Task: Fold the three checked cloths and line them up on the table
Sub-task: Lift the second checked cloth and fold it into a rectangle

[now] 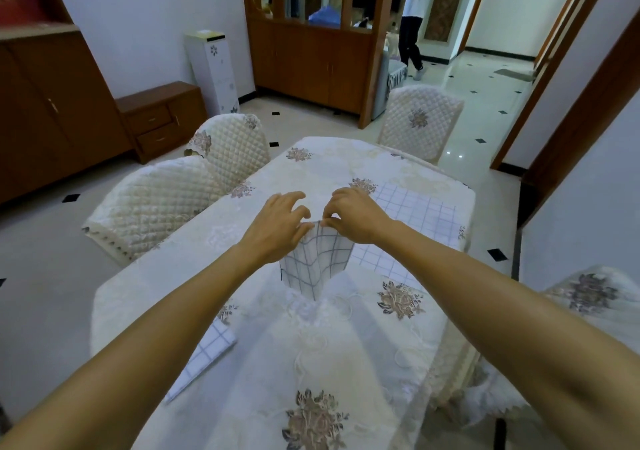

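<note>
While you hold the 1st checked cloth [313,259] up over the table [311,356], both hands pinch its top edge: left hand [280,223] w/ thumb on the fabric & fingers curled apart, right hand [353,214] thumb to forefinger. The 2nd checked cloth [415,214] lies flat on the far right, behind your right wrist. The 3rd checked cloth [207,349] lies at the table's left edge, partly under your left forearm.

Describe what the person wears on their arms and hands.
Nothing worn shows. The left hand and right hand are bare, without gloves, and no ring is visible. The left forearm and right forearm are bare too: no sleeve reaches into view, and neither wrist carries a watch or bracelet.
</note>
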